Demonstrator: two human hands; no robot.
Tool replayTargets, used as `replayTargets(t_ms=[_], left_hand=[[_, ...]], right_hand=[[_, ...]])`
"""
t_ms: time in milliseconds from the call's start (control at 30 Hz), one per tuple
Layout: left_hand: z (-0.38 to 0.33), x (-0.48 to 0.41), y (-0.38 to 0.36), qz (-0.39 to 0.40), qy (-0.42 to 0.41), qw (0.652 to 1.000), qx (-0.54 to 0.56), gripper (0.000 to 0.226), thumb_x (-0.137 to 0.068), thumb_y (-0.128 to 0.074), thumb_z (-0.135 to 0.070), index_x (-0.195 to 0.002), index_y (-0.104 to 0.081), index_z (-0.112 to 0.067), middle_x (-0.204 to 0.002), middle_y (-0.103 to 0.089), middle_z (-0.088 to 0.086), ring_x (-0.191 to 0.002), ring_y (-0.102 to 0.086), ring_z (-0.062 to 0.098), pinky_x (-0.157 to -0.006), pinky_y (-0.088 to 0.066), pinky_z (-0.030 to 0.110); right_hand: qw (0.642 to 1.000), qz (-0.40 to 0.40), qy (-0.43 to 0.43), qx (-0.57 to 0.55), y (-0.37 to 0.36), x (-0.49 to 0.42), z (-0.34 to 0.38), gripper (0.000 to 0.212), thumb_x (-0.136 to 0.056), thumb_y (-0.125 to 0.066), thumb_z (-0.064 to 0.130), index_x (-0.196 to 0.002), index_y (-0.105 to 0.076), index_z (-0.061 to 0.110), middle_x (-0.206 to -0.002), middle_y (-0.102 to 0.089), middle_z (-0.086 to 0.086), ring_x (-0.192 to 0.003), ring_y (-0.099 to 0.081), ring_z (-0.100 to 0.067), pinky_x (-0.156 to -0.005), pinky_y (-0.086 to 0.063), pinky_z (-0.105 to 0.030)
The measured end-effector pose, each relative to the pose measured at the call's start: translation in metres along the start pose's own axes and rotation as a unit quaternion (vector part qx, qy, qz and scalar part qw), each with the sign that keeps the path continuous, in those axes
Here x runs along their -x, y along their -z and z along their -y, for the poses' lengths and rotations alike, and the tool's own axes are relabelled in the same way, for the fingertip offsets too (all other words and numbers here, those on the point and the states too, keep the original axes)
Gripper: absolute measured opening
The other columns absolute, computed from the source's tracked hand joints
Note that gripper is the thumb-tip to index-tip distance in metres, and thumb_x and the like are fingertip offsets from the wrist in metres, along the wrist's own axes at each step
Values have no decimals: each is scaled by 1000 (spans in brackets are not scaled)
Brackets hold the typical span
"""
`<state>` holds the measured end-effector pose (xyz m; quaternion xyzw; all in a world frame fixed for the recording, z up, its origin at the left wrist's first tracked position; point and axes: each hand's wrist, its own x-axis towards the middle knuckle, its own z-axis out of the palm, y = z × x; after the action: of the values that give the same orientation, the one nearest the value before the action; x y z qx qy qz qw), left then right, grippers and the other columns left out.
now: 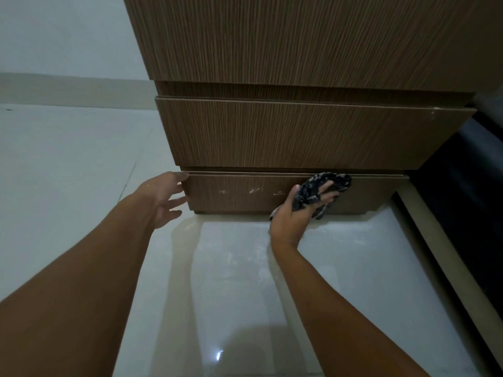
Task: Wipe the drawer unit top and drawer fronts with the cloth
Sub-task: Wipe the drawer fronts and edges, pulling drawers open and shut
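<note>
Wood-grain brown fills the view; the drawer unit [299, 36] towers overhead and we're down at floor level. The right hand [296, 213] grips the dark patterned cloth [321, 189], thumb pinching the bunched fabric while the fingers [328, 186] splay through its folds and press it flat on the bottom drawer front [367, 194], right of centre and up near its top edge. The left hand [163, 197] holds nothing; its thumb rests on that drawer's upper left corner and the other fingers hang loose just beside the left edge (bracing, by the look of it).

Now the key line: pale smudges [253, 190] sit directly left of the cloth, between the two hands; the panel's long axis runs left to right, so a sideways sweep towards the left hand should take them, and the cloth hand is the nearer one. The middle drawer front [299, 134] is just above, untouched by either hand.

The unit's top is out of frame entirely, so whether it's wiped can't be judged; the dark shape on the right is cut off and hard to read; the glossy floor [68, 159] throws up glare.
</note>
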<state>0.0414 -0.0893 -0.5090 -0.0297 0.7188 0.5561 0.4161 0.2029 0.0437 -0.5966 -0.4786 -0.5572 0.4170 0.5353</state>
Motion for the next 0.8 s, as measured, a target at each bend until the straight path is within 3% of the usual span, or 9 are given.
replayTargets(t_ms=[100, 167, 300, 433, 533, 600, 633, 733, 800], left_hand=[[-1, 3, 1, 1, -1, 1000, -13, 42, -97, -53, -27, -137, -49, -16, -141, -52, 4, -125, -52, 26, -112, -32, 49], [-3, 5, 2, -2, 0, 1000, -25, 40, -97, -54, -27, -135, -50, -16, -139, -53, 3, -123, -53, 26, -111, -33, 49], [-6, 7, 3, -9, -1, 999, -45, 33, -96, -55, -28, -126, -50, -17, -138, -54, 4, -120, -55, 27, -110, -35, 49], [-10, 10, 2, -19, 0, 997, -71, 33, -96, -55, -29, -127, -52, -17, -136, -56, 3, -116, -56, 28, -107, -38, 50], [-11, 9, 5, -15, -4, 996, -92, 34, -93, -59, -33, -123, -56, -18, -132, -59, 1, -110, -57, 27, -105, -40, 49], [-12, 8, 8, -10, -9, 994, -106, 35, -91, -60, -35, -122, -58, -18, -131, -60, 1, -109, -58, 26, -105, -38, 50], [-12, 8, 10, -6, -9, 994, -113, 37, -91, -60, -36, -124, -58, -18, -131, -60, 0, -109, -57, 26, -106, -36, 51], [-15, 10, 10, 1, -8, 991, -133, 35, -92, -58, -34, -122, -59, -18, -129, -60, -1, -104, -55, 24, -103, -34, 49], [-17, 11, 10, 1, -19, 991, -131, 27, -94, -56, -30, -117, -60, -17, -122, -60, 0, -92, -54, 18, -82, -42, 33]], right_hand=[[1000, 17, 0, -9, -14, 20, 6, 65, -101, -44, 27, -145, 4, 31, -160, 19, -11, -142, 16, -10, -107, 7, -2], [999, 28, -6, -18, -24, 33, 10, 65, -100, -45, 27, -145, 2, 33, -159, 20, -8, -143, 17, -11, -106, 6, -1], [999, 47, 3, -24, -44, 57, 14, 71, -100, -48, 24, -139, 8, 43, -154, 23, 2, -146, 16, -16, -116, -2, -20], [994, 98, -46, -34, -62, 84, 21, 85, -99, -49, 29, -139, 26, 36, -160, 16, 3, -149, 6, -18, -120, -15, -43], [987, 148, -55, -21, -71, 105, 27, 86, -99, -49, 28, -142, 25, 30, -157, 23, 5, -145, 14, -5, -120, -7, -31], [982, 184, -45, -14, -76, 118, 30, 84, -99, -49, 26, -148, 19, 24, -150, 29, 16, -134, 24, 13, -117, -2, -19], [978, 202, -41, -14, -78, 124, 32, 84, -100, -48, 26, -149, 19, 22, -147, 28, 21, -133, 23, 15, -118, -4, -20], [964, 263, -34, -3, -82, 140, 37, 86, -100, -44, 31, -140, 32, 38, -161, 9, 7, -148, 1, -8, -120, -12, -33], [951, 305, -50, 4, -85, 147, 36, 86, -99, -43, 35, -141, 33, 39, -163, -9, -3, -149, -9, -17, -121, -17, -41]])
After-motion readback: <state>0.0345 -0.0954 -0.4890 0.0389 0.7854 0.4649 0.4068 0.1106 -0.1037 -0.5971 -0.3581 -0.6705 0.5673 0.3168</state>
